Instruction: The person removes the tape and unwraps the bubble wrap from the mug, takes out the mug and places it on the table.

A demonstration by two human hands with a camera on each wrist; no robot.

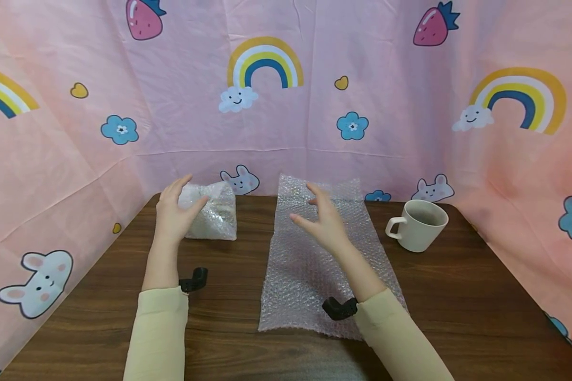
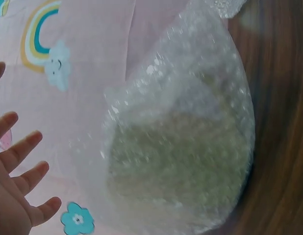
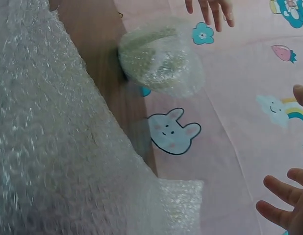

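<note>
At the back left of the table stands a bundle in bubble wrap (image 1: 219, 217), with something greenish showing through the film in the left wrist view (image 2: 181, 161). My left hand (image 1: 172, 211) is raised beside it, fingers spread and holding nothing; in the head view it overlaps the bundle's left side. A long sheet of bubble wrap (image 1: 310, 286) lies flat across the middle of the table. Over its upper part hovers my right hand (image 1: 326, 222), thumb and fingers apart and nothing between them. A pale mug (image 1: 421, 227) stands to the right of the sheet, handle turned left.
The dark wooden table (image 1: 462, 307) carries all of these. A pink patterned cloth (image 1: 186, 95) hangs behind it and along both sides. Each wrist wears a small black camera, the left camera (image 1: 194, 280) and the right camera (image 1: 339, 308).
</note>
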